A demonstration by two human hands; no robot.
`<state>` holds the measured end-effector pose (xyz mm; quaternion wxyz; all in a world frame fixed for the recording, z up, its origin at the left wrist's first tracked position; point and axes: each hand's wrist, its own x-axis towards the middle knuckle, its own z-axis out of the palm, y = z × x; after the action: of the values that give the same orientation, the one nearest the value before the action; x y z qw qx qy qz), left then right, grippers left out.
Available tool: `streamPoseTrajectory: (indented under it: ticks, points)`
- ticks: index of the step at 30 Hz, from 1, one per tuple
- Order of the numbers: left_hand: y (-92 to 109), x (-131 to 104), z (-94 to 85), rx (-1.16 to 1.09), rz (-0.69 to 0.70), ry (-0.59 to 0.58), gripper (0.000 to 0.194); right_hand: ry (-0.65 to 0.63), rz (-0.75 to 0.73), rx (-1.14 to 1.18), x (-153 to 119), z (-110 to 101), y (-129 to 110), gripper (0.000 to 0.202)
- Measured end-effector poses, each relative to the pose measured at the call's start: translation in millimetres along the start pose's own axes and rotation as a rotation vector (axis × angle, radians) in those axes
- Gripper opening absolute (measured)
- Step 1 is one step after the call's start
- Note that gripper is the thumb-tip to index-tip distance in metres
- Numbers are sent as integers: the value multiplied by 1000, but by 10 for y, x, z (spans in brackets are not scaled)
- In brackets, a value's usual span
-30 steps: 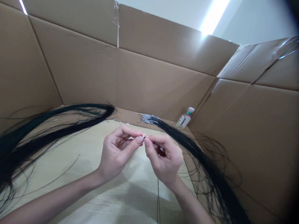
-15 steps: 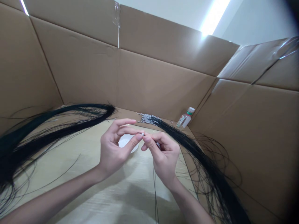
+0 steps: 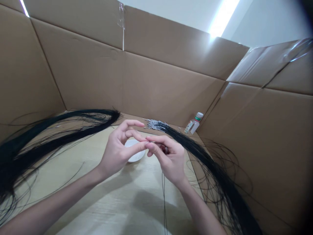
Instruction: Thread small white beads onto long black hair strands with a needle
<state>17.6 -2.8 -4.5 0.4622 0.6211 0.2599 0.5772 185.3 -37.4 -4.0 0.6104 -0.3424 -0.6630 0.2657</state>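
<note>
Above the pale board, my left hand point(image 3: 117, 148) pinches with thumb and index finger, its other fingers raised. My right hand point(image 3: 170, 156) meets it, thumb and index pressed together on a thin dark cord point(image 3: 164, 195) that hangs below the palm. The fingertips of both hands touch, and what lies between them is too small to make out. A white dish point(image 3: 135, 156) rests on the board behind my left thumb.
A bundle of black cords point(image 3: 200, 150) with beaded ends point(image 3: 156, 125) runs along the right. Another dark bundle point(image 3: 73, 140) lies at the left. A clear bottle point(image 3: 194, 124) stands by the cardboard wall point(image 3: 171, 91) at the back right.
The small white bead seen between the fingertips is now hidden. My right hand has shifted slightly left, its fingertips now against my left ones. More of the dish shows.
</note>
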Motion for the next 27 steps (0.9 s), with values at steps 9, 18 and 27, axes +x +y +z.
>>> streamPoseTrajectory:
  ticks: [9, 18, 27]
  points:
    - [33, 54, -56, -127, -131, 33, 48, -57, 21, -145, 5, -80, -47, 4]
    - [69, 106, -108, -179, -98, 164, 47, -207, 329, 250, 45, -21, -26, 18]
    - [13, 265, -173, -306, -164, 268, 50, -301, 553, 494, 124, -67, 36, 25]
